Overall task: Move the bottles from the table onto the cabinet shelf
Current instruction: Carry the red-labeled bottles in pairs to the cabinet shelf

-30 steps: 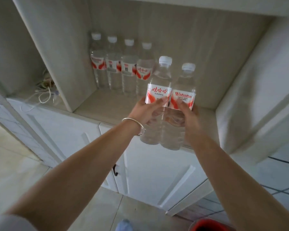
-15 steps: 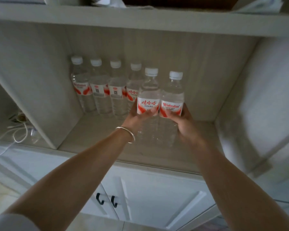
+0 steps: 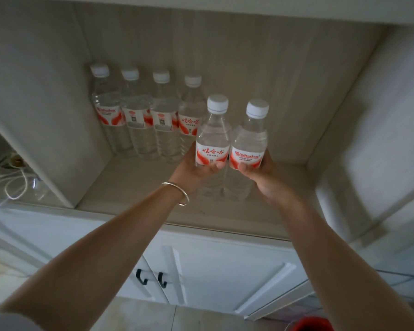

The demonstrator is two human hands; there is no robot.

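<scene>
Two clear water bottles with white caps and red-and-white labels stand side by side over the cabinet shelf (image 3: 129,187). My left hand (image 3: 193,169) grips the left bottle (image 3: 213,132) around its label. My right hand (image 3: 265,177) grips the right bottle (image 3: 249,137) the same way. Whether their bases rest on the shelf board I cannot tell. A row of several identical bottles (image 3: 144,115) stands upright against the back wall, left of the held pair.
A vertical divider panel (image 3: 41,130) bounds the compartment on the left, a side wall (image 3: 359,130) on the right. White cables (image 3: 12,185) lie in the neighbouring compartment. White cabinet doors with black handles (image 3: 151,278) are below. A red object (image 3: 311,324) sits on the floor.
Both hands carried the two bottles forward and up, from in front of the cabinet doors into the shelf compartment. My view has tilted up toward the shelf.
</scene>
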